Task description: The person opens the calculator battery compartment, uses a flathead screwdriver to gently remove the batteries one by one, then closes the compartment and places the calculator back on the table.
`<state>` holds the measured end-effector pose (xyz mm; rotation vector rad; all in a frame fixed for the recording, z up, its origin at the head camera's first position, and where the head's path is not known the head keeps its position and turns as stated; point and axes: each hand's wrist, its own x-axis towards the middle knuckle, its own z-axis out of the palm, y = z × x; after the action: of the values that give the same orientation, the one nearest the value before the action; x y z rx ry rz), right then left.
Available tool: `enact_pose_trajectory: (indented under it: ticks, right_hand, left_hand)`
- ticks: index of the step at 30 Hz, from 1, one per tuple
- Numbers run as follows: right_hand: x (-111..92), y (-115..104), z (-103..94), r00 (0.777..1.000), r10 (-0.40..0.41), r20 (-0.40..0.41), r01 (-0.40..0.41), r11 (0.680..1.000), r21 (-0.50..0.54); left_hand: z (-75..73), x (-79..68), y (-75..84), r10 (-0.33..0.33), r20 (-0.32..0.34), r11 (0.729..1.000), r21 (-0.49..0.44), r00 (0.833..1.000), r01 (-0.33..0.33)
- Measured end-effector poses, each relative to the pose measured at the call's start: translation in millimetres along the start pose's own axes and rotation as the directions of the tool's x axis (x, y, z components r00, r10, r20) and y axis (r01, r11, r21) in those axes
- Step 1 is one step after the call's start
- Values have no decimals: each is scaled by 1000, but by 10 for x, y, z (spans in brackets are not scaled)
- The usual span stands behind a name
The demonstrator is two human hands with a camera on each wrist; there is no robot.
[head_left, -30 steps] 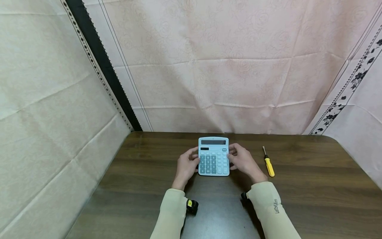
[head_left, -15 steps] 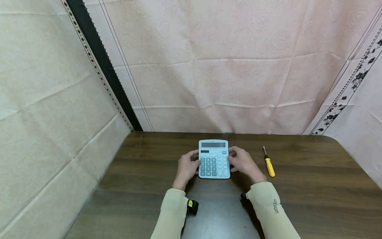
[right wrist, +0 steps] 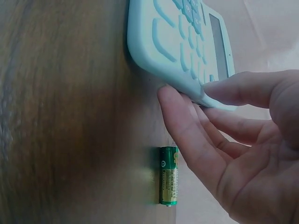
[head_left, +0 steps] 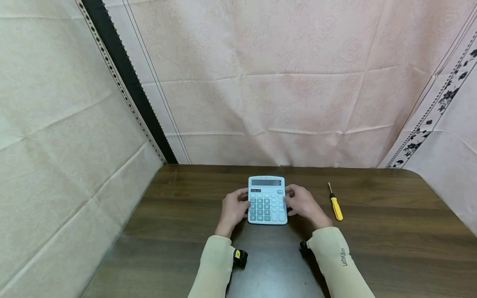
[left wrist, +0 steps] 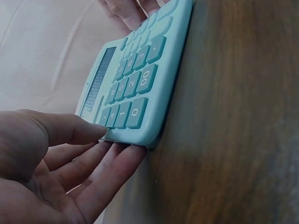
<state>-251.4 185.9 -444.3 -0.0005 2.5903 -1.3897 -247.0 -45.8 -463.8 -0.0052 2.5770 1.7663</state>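
Note:
A light blue calculator (head_left: 267, 200) is between my two hands, keys and display facing me. In the display a digit shows at the right end. My left hand (head_left: 233, 208) grips its left edge; in the left wrist view the thumb (left wrist: 77, 129) lies on the front and the other fingers are at the side and underneath. On the opposite edge my right hand (head_left: 302, 203) pinches it, thumb (right wrist: 243, 88) on the front face and fingers behind. Whether its lower edge touches the table cannot be told. A green battery (right wrist: 168, 175) lies on the table near the right hand; the head view does not show it.
A screwdriver with a yellow handle (head_left: 337, 208) lies on the brown wooden table (head_left: 391, 231) to the right of the right hand. Patterned pale cloth (head_left: 298, 103) hangs behind the table's back edge and along both sides.
The calculator has come slightly down in the head view, towards me, and its display now shows a digit more clearly. Both hands have kept hold of it. The screwdriver has stayed put.

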Motion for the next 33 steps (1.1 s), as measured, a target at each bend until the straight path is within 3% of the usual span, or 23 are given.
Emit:
enact_pose_trajectory:
  ticks: [17,33]
  right_hand:
    - [-2,11,23,998,44,41,-43,999,-10]
    - [-2,21,49,999,33,40,-33,999,-2]
  left_hand:
    - [3,6,-35,-12,13,1000,28,1000,12]
    - [-3,16,-52,-20,28,999,30,999,19]
